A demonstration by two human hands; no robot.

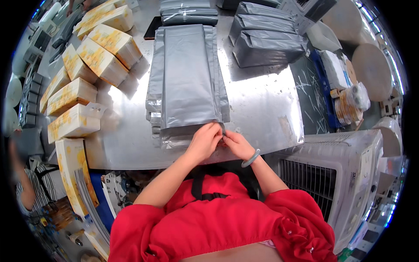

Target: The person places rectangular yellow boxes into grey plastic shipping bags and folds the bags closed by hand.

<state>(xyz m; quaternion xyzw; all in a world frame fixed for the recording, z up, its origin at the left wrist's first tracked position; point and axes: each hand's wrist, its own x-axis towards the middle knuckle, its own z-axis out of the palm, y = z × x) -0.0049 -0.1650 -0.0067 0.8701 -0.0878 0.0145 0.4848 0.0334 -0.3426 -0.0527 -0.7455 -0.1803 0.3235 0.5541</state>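
White-and-yellow cartons (pixel 72 98): curved row along your left side of the metal table (pixel 124 148).
Top grey bag (pixel 187 78): flat on the stack of bags (pixel 153 96) before you.
Your left hand (pixel 205 139): curled, fingertips gripping the bag's near right corner.
Your right hand (pixel 237 144): pinching the same corner, just beside the left.
Bracelet (pixel 251 158): pale, around your right wrist.
Grey packages (pixel 268 48): a row toward the table's far right.
Grilled machine (pixel 353 170): off-white, beside the table.

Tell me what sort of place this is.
Probably a packing workshop: flat grey plastic bags lie stacked on a metal table, bulky grey packages sit at its far right, and white-and-yellow boxes line its left side.
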